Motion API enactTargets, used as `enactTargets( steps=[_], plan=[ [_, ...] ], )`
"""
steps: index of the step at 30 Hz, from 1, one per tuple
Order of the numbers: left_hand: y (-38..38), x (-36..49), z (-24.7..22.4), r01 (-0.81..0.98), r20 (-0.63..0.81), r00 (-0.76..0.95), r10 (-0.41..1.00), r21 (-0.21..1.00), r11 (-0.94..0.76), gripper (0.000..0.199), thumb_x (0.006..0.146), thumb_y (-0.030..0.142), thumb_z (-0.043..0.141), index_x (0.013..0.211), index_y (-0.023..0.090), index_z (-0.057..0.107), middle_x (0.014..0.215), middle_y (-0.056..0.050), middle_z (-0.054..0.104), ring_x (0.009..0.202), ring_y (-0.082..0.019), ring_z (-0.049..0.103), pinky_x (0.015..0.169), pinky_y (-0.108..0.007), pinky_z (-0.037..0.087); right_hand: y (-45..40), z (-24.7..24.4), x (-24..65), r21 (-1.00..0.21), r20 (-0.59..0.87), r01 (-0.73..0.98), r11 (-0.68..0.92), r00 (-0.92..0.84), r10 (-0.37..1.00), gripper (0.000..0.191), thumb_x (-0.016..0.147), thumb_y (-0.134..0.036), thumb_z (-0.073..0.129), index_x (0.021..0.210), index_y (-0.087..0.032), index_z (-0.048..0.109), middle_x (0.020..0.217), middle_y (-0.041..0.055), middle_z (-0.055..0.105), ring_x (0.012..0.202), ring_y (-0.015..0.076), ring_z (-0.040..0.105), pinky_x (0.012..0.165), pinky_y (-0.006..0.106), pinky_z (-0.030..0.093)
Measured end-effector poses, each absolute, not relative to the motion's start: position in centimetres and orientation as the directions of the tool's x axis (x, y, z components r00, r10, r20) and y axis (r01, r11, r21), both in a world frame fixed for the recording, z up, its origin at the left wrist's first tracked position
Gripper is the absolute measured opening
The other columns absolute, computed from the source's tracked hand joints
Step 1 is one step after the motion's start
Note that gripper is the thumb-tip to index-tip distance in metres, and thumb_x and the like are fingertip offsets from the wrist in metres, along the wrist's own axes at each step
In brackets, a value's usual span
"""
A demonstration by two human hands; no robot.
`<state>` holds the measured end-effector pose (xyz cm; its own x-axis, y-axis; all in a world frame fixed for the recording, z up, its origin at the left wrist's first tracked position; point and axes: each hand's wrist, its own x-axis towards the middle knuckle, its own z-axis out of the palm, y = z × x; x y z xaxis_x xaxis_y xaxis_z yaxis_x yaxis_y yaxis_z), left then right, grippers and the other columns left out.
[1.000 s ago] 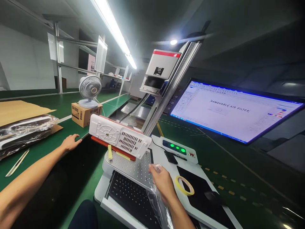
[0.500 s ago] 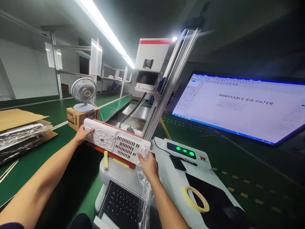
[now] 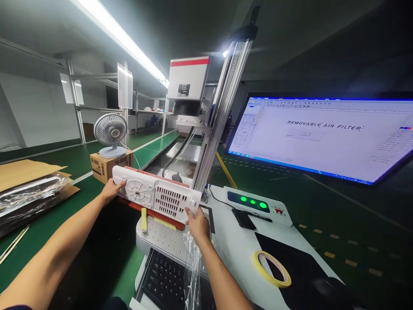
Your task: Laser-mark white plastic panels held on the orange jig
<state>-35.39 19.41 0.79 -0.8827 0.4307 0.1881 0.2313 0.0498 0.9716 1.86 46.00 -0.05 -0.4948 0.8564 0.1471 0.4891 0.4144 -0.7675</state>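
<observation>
A long white plastic panel (image 3: pixel 155 194) with a round hub and a vent grille lies tilted over a red fixture bar (image 3: pixel 151 212) on the perforated white machine plate (image 3: pixel 167 237). My left hand (image 3: pixel 111 190) grips the panel's left end. My right hand (image 3: pixel 196 222) grips its right lower corner and also pinches a clear plastic bag (image 3: pixel 192 267) that hangs down over the keyboard. Above the panel sits the machine's white head with a red stripe (image 3: pixel 188 77) on a slanted metal column (image 3: pixel 222 112).
A black keyboard (image 3: pixel 167 280) lies in front of the plate. A control box with green lights (image 3: pixel 251 202), a yellow tape roll (image 3: pixel 272 268) and a lit monitor (image 3: pixel 322 137) stand at right. A small fan (image 3: pixel 111 132) on a cardboard box (image 3: pixel 108 165) and bagged parts (image 3: pixel 29 198) lie at left.
My left hand left the green table and took the panel's left end. My right hand rose from the plate to the panel's right corner, bag still in it. The panel has shifted slightly.
</observation>
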Motion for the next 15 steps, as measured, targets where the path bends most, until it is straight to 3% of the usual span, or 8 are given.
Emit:
enactTargets(
  steps=[2,5,15],
  plan=[
    [19.34,-35.01,1.29,0.234,0.193,-0.879,0.436,0.971,0.043,0.085,0.053,0.072,0.103,0.102,0.007,0.077,0.096,-0.018,0.081,0.098,-0.038,0.073,0.082,-0.042,0.058,45.61,0.38,1.89,-0.781,0.135,0.481,0.398,-0.493,0.859,0.031,0.109,-0.039,0.057,0.126,-0.018,0.071,0.079,0.0035,0.079,0.082,0.0270,0.081,0.078,0.033,0.051],
    [19.23,-34.75,1.59,0.238,0.199,-0.875,0.440,0.971,0.034,0.083,0.051,0.070,0.104,0.100,0.008,0.078,0.096,-0.019,0.081,0.096,-0.038,0.074,0.080,-0.042,0.059,45.21,0.84,1.94,-0.795,0.132,0.466,0.388,-0.492,0.861,0.027,0.109,-0.036,0.058,0.125,-0.018,0.071,0.082,0.0021,0.079,0.076,0.0228,0.080,0.073,0.030,0.050],
    [19.68,-35.39,1.06,0.212,0.210,-0.878,0.430,0.976,-0.043,0.081,0.048,0.064,0.108,0.100,0.007,0.081,0.097,-0.020,0.083,0.095,-0.040,0.077,0.078,-0.043,0.062,45.63,0.51,1.90,-0.788,0.132,0.478,0.387,-0.482,0.866,0.027,0.110,-0.036,0.060,0.125,-0.017,0.071,0.075,0.0016,0.076,0.082,0.0255,0.079,0.076,0.031,0.047]
  ],
)
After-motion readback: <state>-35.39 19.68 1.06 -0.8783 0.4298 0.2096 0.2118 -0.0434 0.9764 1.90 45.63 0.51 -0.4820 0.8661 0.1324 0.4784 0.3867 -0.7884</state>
